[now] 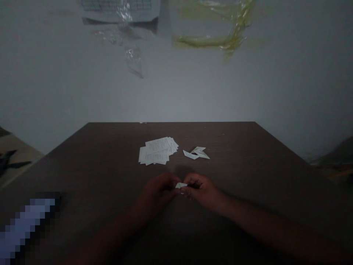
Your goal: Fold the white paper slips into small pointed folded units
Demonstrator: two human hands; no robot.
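Observation:
My left hand (pixel 158 191) and my right hand (pixel 200 189) meet at the middle of a dark wooden table (pixel 96 162). Both pinch a small folded piece of white paper (pixel 180 185) between their fingertips, just above the tabletop. Beyond the hands lies a loose stack of small white paper slips (pixel 158 151). To its right rest a few folded paper pieces (pixel 196 153), touching one another.
A pixelated object (pixel 26 224) lies at the table's near left corner. A pale wall (pixel 289 73) rises behind the table, with clear plastic wrapping (pixel 132 59) and a yellowish plastic bag (pixel 217 25) hanging on it. The room is dim.

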